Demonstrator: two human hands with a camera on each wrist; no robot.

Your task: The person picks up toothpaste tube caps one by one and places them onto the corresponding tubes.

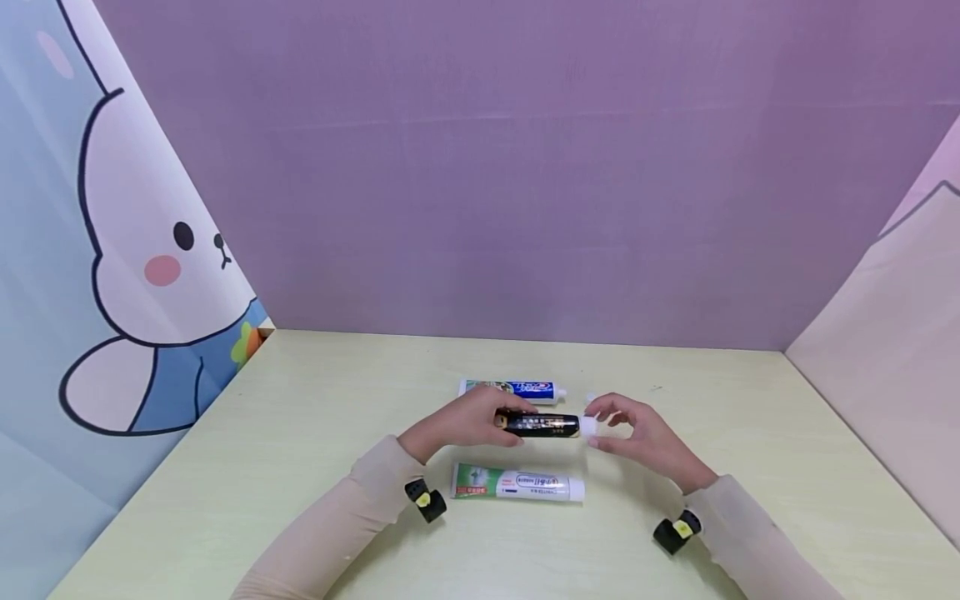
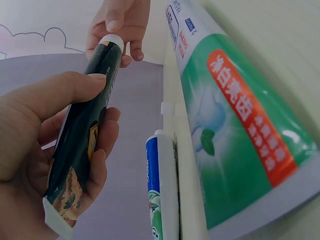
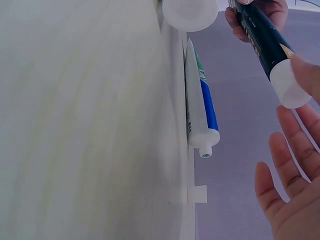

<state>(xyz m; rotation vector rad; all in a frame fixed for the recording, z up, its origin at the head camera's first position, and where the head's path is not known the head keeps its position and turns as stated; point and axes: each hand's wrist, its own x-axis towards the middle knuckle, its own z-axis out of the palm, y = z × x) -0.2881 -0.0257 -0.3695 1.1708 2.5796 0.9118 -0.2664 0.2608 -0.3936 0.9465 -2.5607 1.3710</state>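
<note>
My left hand [image 1: 471,418] grips a black toothpaste tube [image 1: 543,426] round its body, holding it above the table with its white cap [image 3: 289,85] toward the right. My right hand [image 1: 633,429] is at that cap, thumb and fingers spread on either side; in the right wrist view the thumb overlaps the cap, but firm contact cannot be told. Nearer the person lies a green-and-white toothpaste tube [image 1: 517,483], capped. Behind the hands lies a blue, white and green toothpaste tube [image 1: 534,392] with its nozzle bare. A small white cap [image 3: 200,194] rests off that nozzle.
The pale table [image 1: 360,375] meets a purple backdrop [image 1: 525,208] at its far edge. A cartoon-printed cloth [image 1: 150,275] hangs on the left and a pale cloth [image 1: 900,350] on the right. Each wrist wears a small black camera, such as the left one [image 1: 426,500].
</note>
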